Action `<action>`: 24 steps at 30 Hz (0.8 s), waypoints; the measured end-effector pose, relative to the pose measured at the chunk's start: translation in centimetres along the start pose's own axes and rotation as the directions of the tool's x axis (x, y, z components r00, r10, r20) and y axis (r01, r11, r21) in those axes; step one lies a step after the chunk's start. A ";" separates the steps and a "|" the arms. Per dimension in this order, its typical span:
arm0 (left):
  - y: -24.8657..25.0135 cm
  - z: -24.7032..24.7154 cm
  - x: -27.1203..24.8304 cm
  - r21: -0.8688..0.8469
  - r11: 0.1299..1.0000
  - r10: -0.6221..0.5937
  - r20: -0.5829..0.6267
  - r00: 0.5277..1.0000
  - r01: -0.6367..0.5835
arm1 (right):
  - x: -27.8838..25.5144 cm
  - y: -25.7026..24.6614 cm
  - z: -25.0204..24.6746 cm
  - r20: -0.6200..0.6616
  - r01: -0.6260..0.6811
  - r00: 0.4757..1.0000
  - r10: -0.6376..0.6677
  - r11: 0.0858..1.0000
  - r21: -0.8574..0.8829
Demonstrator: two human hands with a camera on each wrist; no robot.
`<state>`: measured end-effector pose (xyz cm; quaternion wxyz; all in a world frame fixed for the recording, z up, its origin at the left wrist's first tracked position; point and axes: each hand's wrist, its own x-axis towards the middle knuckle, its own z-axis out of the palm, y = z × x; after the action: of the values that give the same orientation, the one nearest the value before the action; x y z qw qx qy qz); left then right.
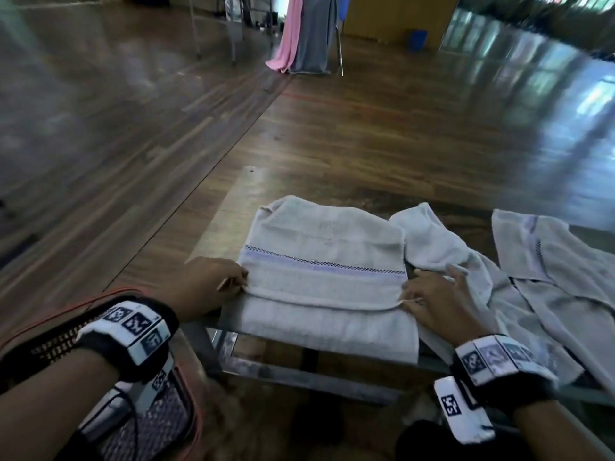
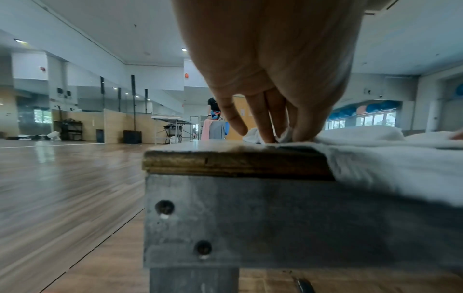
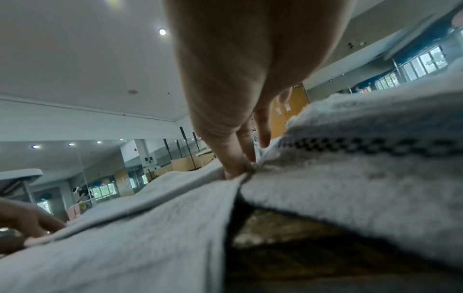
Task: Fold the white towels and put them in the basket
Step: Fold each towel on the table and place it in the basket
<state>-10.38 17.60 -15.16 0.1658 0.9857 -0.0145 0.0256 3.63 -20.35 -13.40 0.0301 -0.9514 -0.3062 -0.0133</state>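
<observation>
A white towel (image 1: 326,261) with a blue stripe and a checked line lies partly folded on the low table (image 1: 229,207), its near part hanging over the front edge. My left hand (image 1: 216,281) pinches the folded layer's left corner (image 2: 284,135) at the table's left end. My right hand (image 1: 429,297) pinches the same layer's right corner (image 3: 240,172). The basket (image 1: 146,417), a mesh one with an orange rim, stands on the floor under my left forearm.
Two more white towels lie loose on the table to the right, one crumpled (image 1: 442,251) just beyond my right hand, one spread (image 1: 559,261) at the far right. Wooden floor surrounds the table. Pink and grey cloths (image 1: 299,34) hang on a rack far behind.
</observation>
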 end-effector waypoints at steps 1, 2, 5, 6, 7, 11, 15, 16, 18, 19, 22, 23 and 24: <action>-0.2 0.0 0.5 0.001 1.000 -0.020 -0.017 1.000 0.020 | 0.5 -0.3 0.2 -0.022 -0.012 1.000 0.012 1.000 -0.018; -0.2 0.0 1.0 0.002 0.999 -0.047 -0.030 0.998 0.047 | 1.2 -0.5 0.4 -0.046 -0.026 0.999 0.024 0.999 -0.035; -0.5 -0.1 2.3 -0.017 0.992 -0.126 -0.059 0.990 0.126 | 3.4 -1.4 0.7 -0.098 -0.087 0.992 0.076 0.990 -0.107; -0.6 -0.2 2.8 -0.023 0.989 -0.150 -0.062 0.987 0.149 | 4.0 -1.7 0.7 -0.111 -0.114 0.989 0.099 0.985 -0.131; -0.6 -0.3 3.2 -0.033 0.985 -0.174 -0.059 0.983 0.172 | 4.5 -1.9 0.7 -0.124 -0.136 0.985 0.119 0.981 -0.140; -0.5 -0.7 3.8 -0.058 0.976 -0.210 -0.032 0.977 0.208 | 4.9 -2.0 0.3 -0.123 -0.170 0.980 0.156 0.980 -0.106; -0.7 -1.4 2.8 -0.091 0.990 -0.122 -0.144 0.982 0.109 | 3.8 -1.3 -0.8 -0.251 -0.139 0.958 0.141 0.990 0.025; -0.7 -1.8 2.4 -0.097 0.994 -0.076 -0.202 0.977 0.057 | 3.3 -1.0 -1.0 -0.296 -0.124 0.945 0.137 0.990 0.063; -0.7 -2.5 1.3 -0.070 0.996 0.030 -0.297 0.954 -0.053 | 2.2 -0.6 -1.2 -0.358 -0.064 0.928 0.097 0.993 0.103; -0.7 -2.8 0.7 -0.051 0.994 0.079 -0.318 0.945 -0.100 | 1.5 -0.4 -1.2 -0.371 -0.024 0.926 0.065 0.993 0.114; -0.6 -2.8 -0.8 0.007 0.984 0.172 -0.321 0.931 -0.180 | -0.6 -0.3 -0.8 -0.367 0.083 0.930 -0.030 0.988 0.129; -0.6 -2.6 -1.2 0.027 0.981 0.193 -0.302 0.934 -0.194 | -1.3 -0.4 -0.6 -0.348 0.101 0.936 -0.048 0.986 0.135; -0.6 -2.4 -1.6 0.036 0.980 0.200 -0.267 0.943 -0.197 | -1.8 -0.4 -0.3 -0.321 0.116 0.945 -0.065 0.983 0.141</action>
<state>-12.02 18.95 -13.18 0.1586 0.9673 -0.0910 0.1757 1.88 -21.10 -13.17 0.1532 -0.9165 -0.3410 -0.1422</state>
